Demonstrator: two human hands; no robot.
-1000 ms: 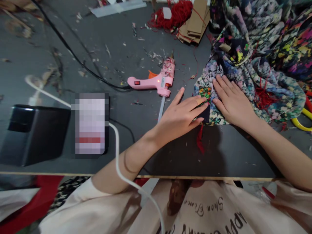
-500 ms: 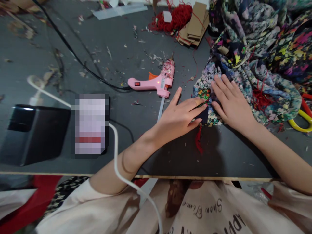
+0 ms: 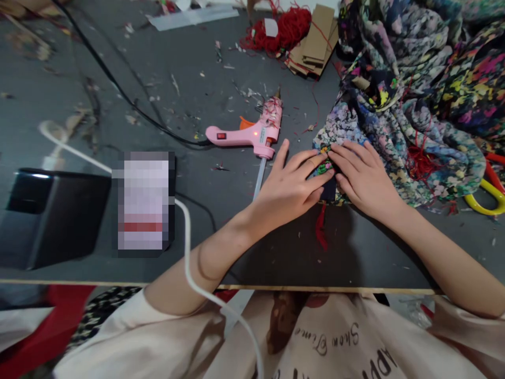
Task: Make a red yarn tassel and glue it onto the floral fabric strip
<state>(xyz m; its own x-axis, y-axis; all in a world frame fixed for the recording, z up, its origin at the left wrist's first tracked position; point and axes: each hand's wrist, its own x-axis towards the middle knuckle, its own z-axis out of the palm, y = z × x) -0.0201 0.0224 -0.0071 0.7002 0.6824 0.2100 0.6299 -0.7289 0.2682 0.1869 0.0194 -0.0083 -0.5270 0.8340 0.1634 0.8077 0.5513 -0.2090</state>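
Note:
Both hands press on the left edge of a crumpled floral fabric [image 3: 398,142]. My left hand [image 3: 294,181] lies open, palm down, its fingertips on a small brightly patterned piece [image 3: 324,167] with a dark strip below it. My right hand [image 3: 363,179] rests flat on the cloth, fingers stretched out, its fingertips at the same piece and close to the left fingers. The fingers cover much of the piece. A red tassel [image 3: 321,227] hangs out from under the cloth. Left of the hands lies a pink glue gun [image 3: 244,136] with a glue stick in it and its light on.
At the back lie a bundle of red yarn [image 3: 290,31] and cardboard pieces [image 3: 319,37]. Yellow-and-red scissors [image 3: 487,197] sit at the right. On the left are a phone [image 3: 144,202], a dark box-like device [image 3: 59,216] and a white cable [image 3: 187,247]. Scraps litter the table.
My right hand has slid left across the cloth, and its fingertips now reach the small patterned piece. My left hand has stayed nearly in place, with its fingers shifted slightly.

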